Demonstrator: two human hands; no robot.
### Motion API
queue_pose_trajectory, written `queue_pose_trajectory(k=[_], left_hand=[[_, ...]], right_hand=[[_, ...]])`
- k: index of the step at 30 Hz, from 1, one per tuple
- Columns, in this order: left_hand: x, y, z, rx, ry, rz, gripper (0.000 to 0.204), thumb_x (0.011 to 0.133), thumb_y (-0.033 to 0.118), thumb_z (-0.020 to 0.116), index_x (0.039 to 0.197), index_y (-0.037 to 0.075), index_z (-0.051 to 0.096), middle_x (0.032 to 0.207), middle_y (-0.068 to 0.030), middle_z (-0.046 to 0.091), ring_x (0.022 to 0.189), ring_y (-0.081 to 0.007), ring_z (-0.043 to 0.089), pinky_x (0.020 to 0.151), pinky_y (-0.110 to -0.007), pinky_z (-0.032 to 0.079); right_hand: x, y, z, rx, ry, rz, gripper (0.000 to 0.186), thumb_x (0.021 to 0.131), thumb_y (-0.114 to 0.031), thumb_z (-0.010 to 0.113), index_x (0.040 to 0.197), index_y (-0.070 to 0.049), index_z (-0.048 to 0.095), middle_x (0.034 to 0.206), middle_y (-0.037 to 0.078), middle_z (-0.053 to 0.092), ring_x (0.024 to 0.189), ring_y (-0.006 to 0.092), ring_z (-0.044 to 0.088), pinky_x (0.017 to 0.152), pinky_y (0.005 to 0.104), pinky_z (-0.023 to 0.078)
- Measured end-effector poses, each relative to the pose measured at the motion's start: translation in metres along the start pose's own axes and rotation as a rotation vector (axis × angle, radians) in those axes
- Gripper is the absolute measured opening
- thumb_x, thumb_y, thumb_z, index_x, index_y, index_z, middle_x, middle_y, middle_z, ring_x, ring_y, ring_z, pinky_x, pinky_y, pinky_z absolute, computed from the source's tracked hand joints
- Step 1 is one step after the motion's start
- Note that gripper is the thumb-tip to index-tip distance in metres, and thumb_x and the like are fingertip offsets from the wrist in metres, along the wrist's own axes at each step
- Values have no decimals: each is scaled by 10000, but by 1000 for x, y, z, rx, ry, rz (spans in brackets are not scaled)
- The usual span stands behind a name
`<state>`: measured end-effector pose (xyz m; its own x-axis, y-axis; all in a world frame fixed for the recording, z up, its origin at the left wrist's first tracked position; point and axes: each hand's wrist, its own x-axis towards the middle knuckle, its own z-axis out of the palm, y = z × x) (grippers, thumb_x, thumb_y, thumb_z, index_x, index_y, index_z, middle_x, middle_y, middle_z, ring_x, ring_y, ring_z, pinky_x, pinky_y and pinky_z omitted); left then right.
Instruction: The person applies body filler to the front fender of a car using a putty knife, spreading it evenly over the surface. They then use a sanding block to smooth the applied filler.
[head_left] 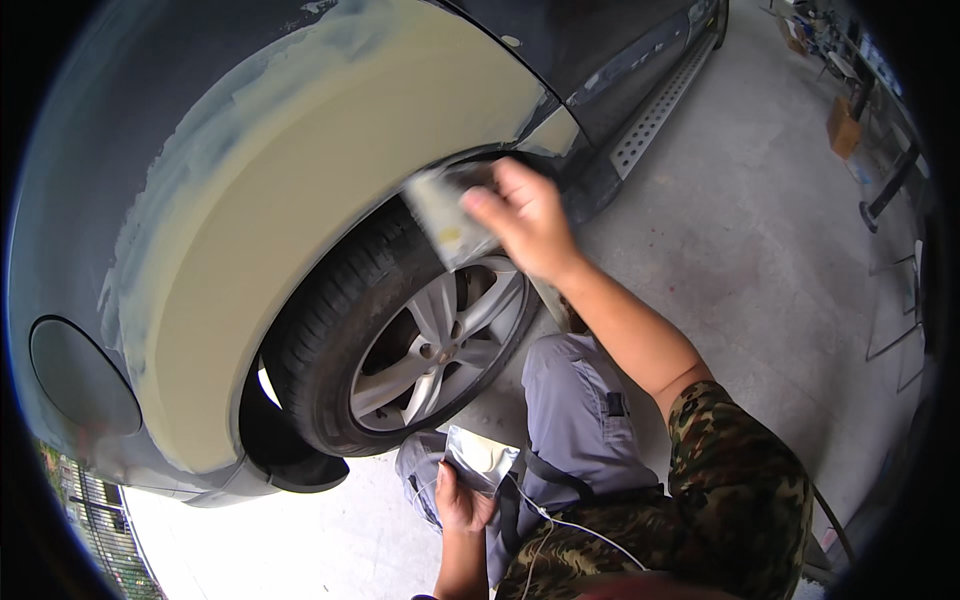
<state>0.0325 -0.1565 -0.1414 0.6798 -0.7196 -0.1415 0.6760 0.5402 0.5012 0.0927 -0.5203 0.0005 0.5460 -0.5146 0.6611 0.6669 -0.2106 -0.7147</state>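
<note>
My right hand (527, 222) grips a flat, squarish metal putty spreader (445, 212), blurred by motion, with a yellowish smear on its face. It is beside the lower edge of the wheel arch, above the tyre (340, 340); whether it touches the car I cannot tell. Low in the picture, my left hand (466, 503) pinches a second flat putty spreader (478, 470) that carries a lump of pale yellow putty (484, 452). Smooth beige filler (260, 190) covers the arch of the dark car (200, 60), with patchy bluish-grey edges around it.
Beneath the arch is a silver alloy wheel (440, 350). My knee (570, 385) is close to it. A perforated running board (665, 105) extends along the car's side. On the concrete floor (740, 220) stand a cardboard box (843, 128) and metal stands. A thin white cord (585, 527) crosses my lap.
</note>
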Motion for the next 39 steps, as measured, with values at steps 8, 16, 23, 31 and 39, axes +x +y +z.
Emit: queue_pose_trajectory(k=[8,16,23,31,39], left_hand=[[8,-6,1,-35,-93,-72,619,1087,389,581,1551,1,453,1548,-165,557,1432,-342,530,1233,-528,374],[8,-9,13,-42,-17,-70,609,1058,342,646,1513,-28,480,1506,-183,589,1406,-354,561,1222,-554,395],[8,-8,19,-89,-29,-54,545,1090,326,592,1493,-30,503,1492,-187,602,1396,-350,572,1218,-549,401],[0,-11,12,-164,-93,-53,504,1106,308,560,1469,-39,518,1474,-204,611,1383,-355,582,1211,-552,408],[-17,-9,4,-168,-80,-16,563,1084,330,604,1466,-67,487,1465,-216,604,1371,-362,588,1199,-543,426]], right_hand=[[42,24,-78,492,353,113,226,1064,-172,648,1231,-20,668,1175,56,729,1047,122,690,942,303,555],[66,20,-71,457,282,113,215,1043,-168,687,1178,-1,677,1128,53,725,1006,95,674,896,293,552],[81,-13,-42,385,170,83,203,1034,-141,695,1168,11,691,1112,48,737,987,86,672,884,274,543],[92,-63,18,238,-1,26,208,1005,-131,729,1116,44,712,999,56,759,849,66,674,777,245,553],[90,-97,81,-25,-134,-106,278,995,-128,742,804,-33,563,754,-45,606,701,-8,467,565,210,374]])
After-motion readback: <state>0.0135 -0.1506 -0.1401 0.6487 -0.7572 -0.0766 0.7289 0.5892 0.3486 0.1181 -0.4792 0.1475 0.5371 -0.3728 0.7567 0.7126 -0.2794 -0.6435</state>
